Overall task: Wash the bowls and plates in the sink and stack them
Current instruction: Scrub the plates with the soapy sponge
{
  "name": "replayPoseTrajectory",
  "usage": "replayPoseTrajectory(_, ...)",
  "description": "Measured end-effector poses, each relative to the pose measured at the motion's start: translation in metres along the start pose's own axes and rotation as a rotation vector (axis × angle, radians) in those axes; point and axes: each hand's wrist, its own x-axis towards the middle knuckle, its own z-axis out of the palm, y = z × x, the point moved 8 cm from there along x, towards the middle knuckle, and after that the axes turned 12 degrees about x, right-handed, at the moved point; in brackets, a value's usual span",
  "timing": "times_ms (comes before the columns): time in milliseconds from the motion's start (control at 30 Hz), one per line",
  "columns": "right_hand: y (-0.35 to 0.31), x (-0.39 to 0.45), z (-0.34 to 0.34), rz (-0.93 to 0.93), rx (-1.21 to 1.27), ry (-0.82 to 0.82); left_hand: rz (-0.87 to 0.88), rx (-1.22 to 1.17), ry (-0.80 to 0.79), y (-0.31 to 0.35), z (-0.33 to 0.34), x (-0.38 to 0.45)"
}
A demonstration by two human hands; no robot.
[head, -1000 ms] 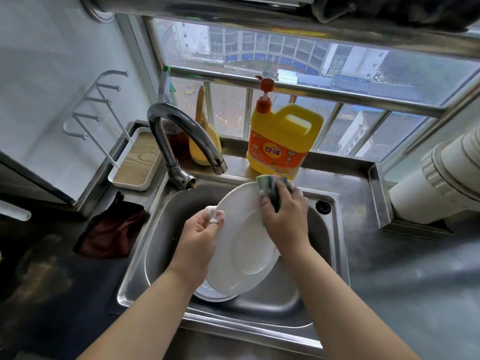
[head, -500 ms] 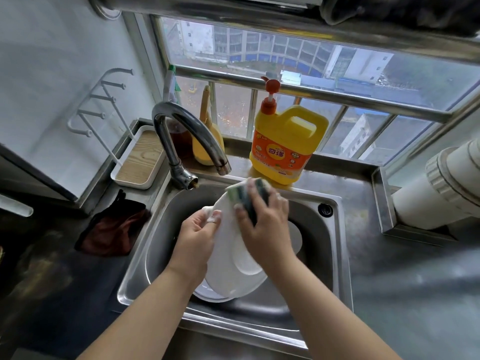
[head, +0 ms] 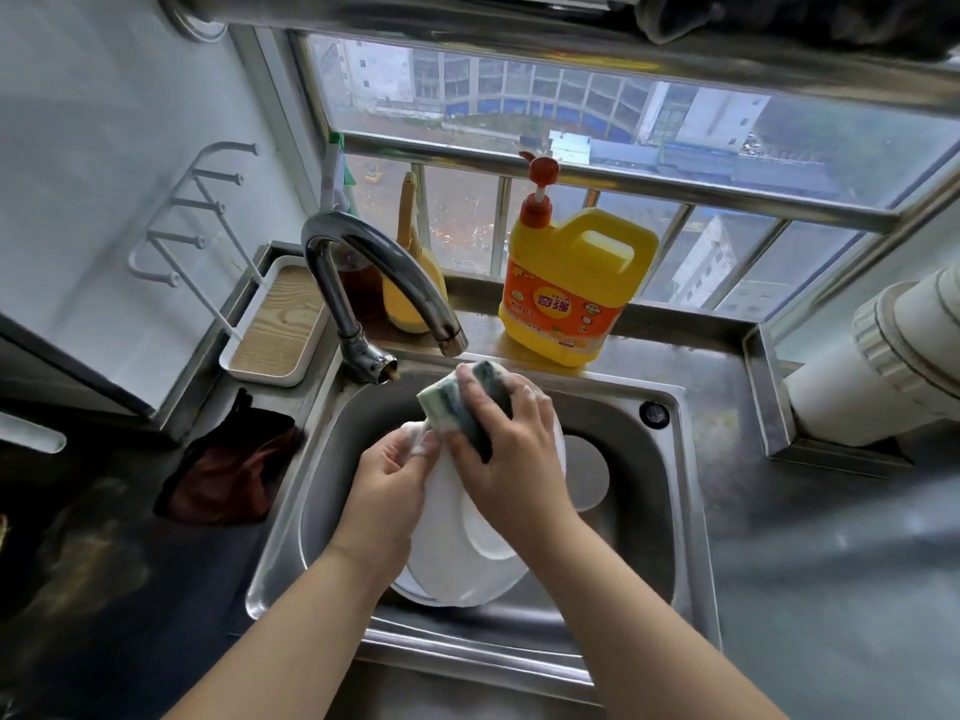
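Centre frame, over the sink (head: 670,537), the left hand (head: 387,498) pinches the tilted white plate (head: 449,558) by its rim, steadying it so the right hand (head: 511,462), grip curled round the sponge (head: 460,402), can scrub.

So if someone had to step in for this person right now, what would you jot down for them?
Left hand grips the soapy upper edge of the white plate, tilted over the sink.
Right hand holds the sponge against the plate's top.
More white dishes lie in the sink: one under the plate, one to its right.
Faucet shows no water running.
Done: soaping under way.
Left: finish scrubbing, rinse, wash the others, stack all.
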Motion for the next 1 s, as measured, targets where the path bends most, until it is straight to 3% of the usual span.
replayPoseTrajectory(167,0.07,0.01,-0.024,0.487,0.19,0.109,0.019,0.02,-0.033,0.001,-0.004,-0.003)
replayPoseTrajectory(233,0.062,0.005,-0.024,0.463,0.131,0.122,0.031,0.02,-0.039,0.002,-0.004,-0.002)
replayPoseTrajectory(367,0.001,-0.008,-0.002,0.135,0.106,0.055,0.055,0.005,-0.064,0.001,-0.001,0.0)
replayPoseTrajectory(433,-0.002,-0.006,-0.003,0.086,0.101,0.065,0.053,-0.02,-0.076,0.001,0.0,0.001)
replayPoseTrajectory(500,0.019,0.003,-0.013,0.18,0.138,0.106,0.049,-0.026,-0.069,0.0,-0.004,0.001)
replayPoseTrajectory(633,0.101,-0.001,-0.02,0.579,0.323,0.225,0.036,-0.092,-0.05,-0.004,-0.011,0.002)
replayPoseTrajectory(767,0.132,-0.038,-0.006,0.84,0.495,0.31,-0.003,-0.216,-0.005,-0.015,-0.023,0.006)
replayPoseTrajectory(900,0.142,-0.061,0.008,0.948,0.69,0.351,-0.092,-0.377,-0.05,-0.034,-0.024,0.005)
replayPoseTrajectory(1000,0.135,-0.057,0.003,0.866,0.81,0.363,-0.145,-0.419,-0.181,-0.044,-0.027,0.004)
